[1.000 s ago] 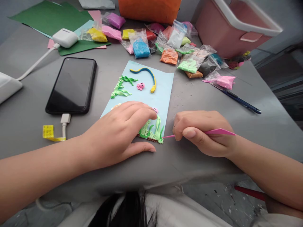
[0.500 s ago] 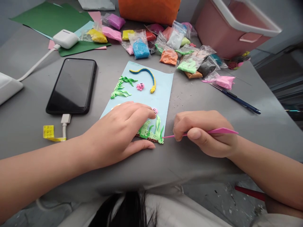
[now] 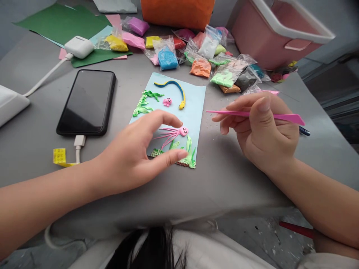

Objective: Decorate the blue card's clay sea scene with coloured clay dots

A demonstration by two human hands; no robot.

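L hand [image 3: 134,157] was over the near-left part of the light blue card [image 3: 196,101], fingers spread apart, holding nothing. Its index tip sat just beside the tentacles of the pink clay octopus [image 3: 182,131] and its thumb lay by the green clay seaweed [image 3: 190,157] at the card's near edge. Couldn't tell if the thumb touched the clay.

R hand [image 3: 260,138] was raised to the right of the card, clamped on a pink modelling tool [image 3: 230,113] w/ thumb on top. The thin tip pointed left toward the card's right edge, clear of it, and the flat blade stuck out to the right.

The card lay mid-table. Also on it, at the far end: a blue-and-yellow clay snake [image 3: 176,86], a small pink clay figure [image 3: 167,101] and more green fronds [image 3: 144,102].

Left of the card on the grey table [image 3: 28,142] lay a black phone [image 3: 85,101], screen dark, w/ a white charging plug [image 3: 79,141] at its near end. A white earbud case [image 3: 79,46] sat on green paper [image 3: 61,22] at far left. Bags of coloured clay, incl. blue [image 3: 167,58], orange [image 3: 200,67] and light green [image 3: 223,78], were strewn beyond the card. A pink storage box [image 3: 260,33] stood far right, and a blue pen [image 3: 304,130] showed just behind the R hand.
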